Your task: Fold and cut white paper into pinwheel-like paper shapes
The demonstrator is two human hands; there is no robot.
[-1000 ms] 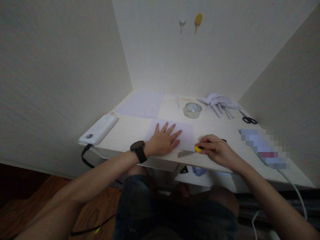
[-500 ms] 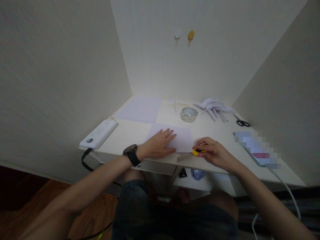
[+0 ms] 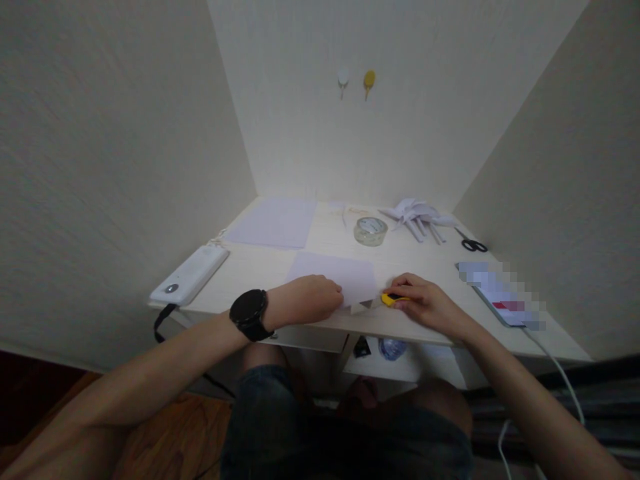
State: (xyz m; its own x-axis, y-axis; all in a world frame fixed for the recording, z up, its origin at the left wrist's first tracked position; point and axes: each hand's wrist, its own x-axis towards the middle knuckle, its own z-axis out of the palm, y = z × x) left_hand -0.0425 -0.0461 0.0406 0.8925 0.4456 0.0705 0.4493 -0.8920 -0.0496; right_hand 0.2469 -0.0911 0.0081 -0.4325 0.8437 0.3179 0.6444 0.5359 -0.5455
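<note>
My left hand [image 3: 315, 298], with a black watch on its wrist, is closed at the near left part of a white sheet of paper [image 3: 353, 273]. Its fingers are curled at the paper's near edge, which looks slightly raised. A yellow and black utility knife [image 3: 389, 299] is gripped between the thumb and fingers of my right hand [image 3: 425, 303], just right of the paper. The knife's blade points left, by the near right corner of the sheet. Part of the paper is covered by my left hand.
Larger white paper [image 3: 275, 220] lies at the back left. A roll of clear tape [image 3: 371, 231], paper pinwheels [image 3: 417, 215] and black-handled scissors [image 3: 473, 245] are at the back right. A phone [image 3: 500, 297] with a cable lies right, a white device [image 3: 190, 277] left.
My left hand has gone from lying flat with fingers spread on the paper to closed at its near edge. My right hand still holds the knife. The view has shifted slightly.
</note>
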